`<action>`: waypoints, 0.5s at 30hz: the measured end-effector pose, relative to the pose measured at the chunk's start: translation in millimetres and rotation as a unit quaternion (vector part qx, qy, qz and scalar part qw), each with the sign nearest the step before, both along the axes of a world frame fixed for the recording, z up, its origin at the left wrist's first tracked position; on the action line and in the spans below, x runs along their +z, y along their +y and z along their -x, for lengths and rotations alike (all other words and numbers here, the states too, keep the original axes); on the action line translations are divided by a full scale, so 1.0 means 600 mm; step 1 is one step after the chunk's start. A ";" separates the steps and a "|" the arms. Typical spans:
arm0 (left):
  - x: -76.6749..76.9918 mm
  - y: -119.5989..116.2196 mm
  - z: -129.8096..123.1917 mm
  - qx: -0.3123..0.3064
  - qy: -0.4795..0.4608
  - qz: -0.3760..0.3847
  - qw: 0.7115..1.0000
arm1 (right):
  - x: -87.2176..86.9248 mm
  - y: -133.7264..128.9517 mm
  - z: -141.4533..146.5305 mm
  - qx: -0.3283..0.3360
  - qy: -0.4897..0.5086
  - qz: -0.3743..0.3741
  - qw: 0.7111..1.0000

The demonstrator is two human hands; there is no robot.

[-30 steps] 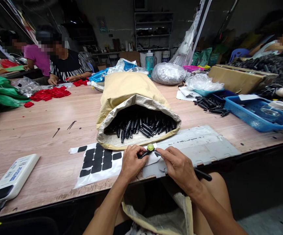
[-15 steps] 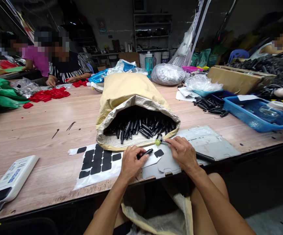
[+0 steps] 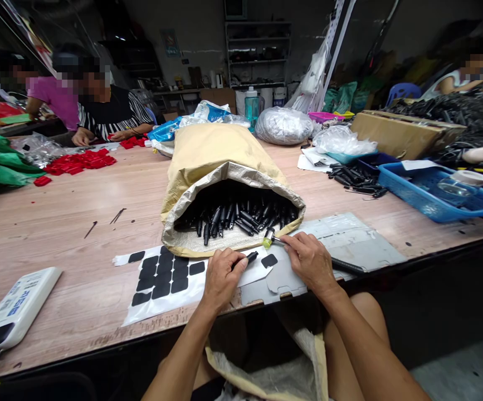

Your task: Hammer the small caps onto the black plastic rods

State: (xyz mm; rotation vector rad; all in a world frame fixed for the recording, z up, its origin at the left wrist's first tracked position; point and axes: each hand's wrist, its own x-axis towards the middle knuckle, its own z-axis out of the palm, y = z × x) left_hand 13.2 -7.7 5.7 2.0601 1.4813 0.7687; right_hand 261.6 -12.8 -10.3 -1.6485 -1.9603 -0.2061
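My left hand (image 3: 221,277) is closed around a short black cylindrical part (image 3: 250,257), whose tip sticks out past the thumb and index finger toward the right. A small hammer (image 3: 268,239) with a yellow-green face is in my right hand (image 3: 311,260), its black handle running out behind the fingers. The hammer head hovers close to the part, apart from it. Right in front of both hands, a yellow woven sack (image 3: 220,145) lies with its mouth toward me, filled with black pen-like parts (image 3: 247,218). Beside my left hand is a white sheet (image 3: 170,301) with black rounded squares.
A grey board (image 3: 350,236) lies under and beyond my right hand. A white box-shaped device (image 3: 19,309) with a cable sits at the left. Blue basket (image 3: 437,195) and loose black parts (image 3: 354,177) stand at right. Across the table, a person handles red pieces (image 3: 80,161).
The view has shifted slightly. Both hands keep their grip on the black part and the hammer; the part sits a little differently in the left fingers.
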 end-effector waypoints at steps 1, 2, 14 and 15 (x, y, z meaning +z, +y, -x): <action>0.000 0.001 0.000 -0.001 0.002 0.000 1.000 | 0.000 0.000 0.000 0.000 0.001 0.002 1.000; 0.000 0.001 0.000 -0.002 0.003 0.002 1.000 | 0.001 0.001 0.000 -0.001 0.002 0.005 1.000; 0.057 -0.130 -0.023 -0.254 -0.054 0.181 0.949 | 0.001 0.002 0.001 -0.009 0.004 0.014 1.000; 0.048 -0.143 -0.026 -0.284 -0.018 0.200 0.938 | 0.002 0.002 0.001 -0.009 0.003 0.015 1.000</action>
